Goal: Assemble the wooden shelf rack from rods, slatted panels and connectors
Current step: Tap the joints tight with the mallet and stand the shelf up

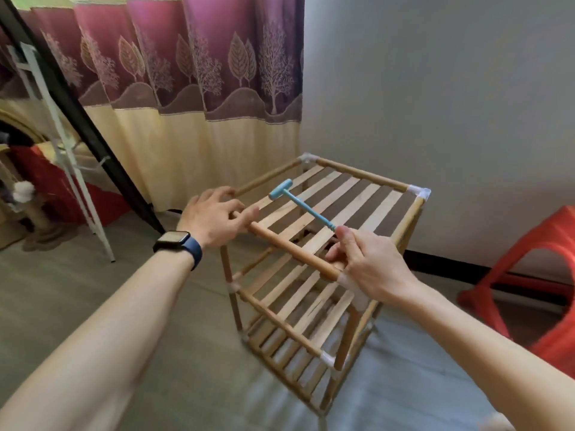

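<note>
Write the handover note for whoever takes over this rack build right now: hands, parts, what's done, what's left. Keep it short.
Hands: the left hand is open and rests on the near-left top corner of the rack, hiding it; the right hand pinches the handle end of the blue mallet, head over the top slatted panel.
Done: three slatted tiers in, white connectors at the visible corners, rack upright on the floor.
Left: probably tapping the near top corners home; their seating cannot be told.
</note>
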`<act>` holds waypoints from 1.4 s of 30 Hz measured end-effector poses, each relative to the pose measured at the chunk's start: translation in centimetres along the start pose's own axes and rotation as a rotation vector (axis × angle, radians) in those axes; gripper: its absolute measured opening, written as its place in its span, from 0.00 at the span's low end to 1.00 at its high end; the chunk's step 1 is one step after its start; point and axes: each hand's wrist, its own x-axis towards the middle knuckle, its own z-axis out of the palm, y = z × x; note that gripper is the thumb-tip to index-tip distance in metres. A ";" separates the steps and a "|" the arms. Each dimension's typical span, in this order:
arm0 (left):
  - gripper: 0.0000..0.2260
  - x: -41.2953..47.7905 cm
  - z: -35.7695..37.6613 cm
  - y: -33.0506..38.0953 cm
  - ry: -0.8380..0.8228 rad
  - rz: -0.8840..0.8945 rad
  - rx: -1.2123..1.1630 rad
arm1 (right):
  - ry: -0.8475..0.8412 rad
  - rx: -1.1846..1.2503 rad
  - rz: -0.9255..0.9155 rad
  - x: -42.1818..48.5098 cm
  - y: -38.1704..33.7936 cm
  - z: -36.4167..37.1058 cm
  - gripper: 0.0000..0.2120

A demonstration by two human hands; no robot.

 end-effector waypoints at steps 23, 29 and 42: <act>0.31 -3.1 1.5 12.5 0.056 -0.141 0.026 | -0.007 0.896 0.399 1.6 2.4 -3.0 0.17; 0.31 -3.5 3.8 10.1 0.444 0.026 -0.242 | 0.009 0.327 0.110 -2.1 1.2 -3.2 0.18; 0.11 -6.3 6.5 9.6 0.135 -0.123 -0.845 | -0.062 -0.191 0.059 -3.3 0.0 -2.2 0.18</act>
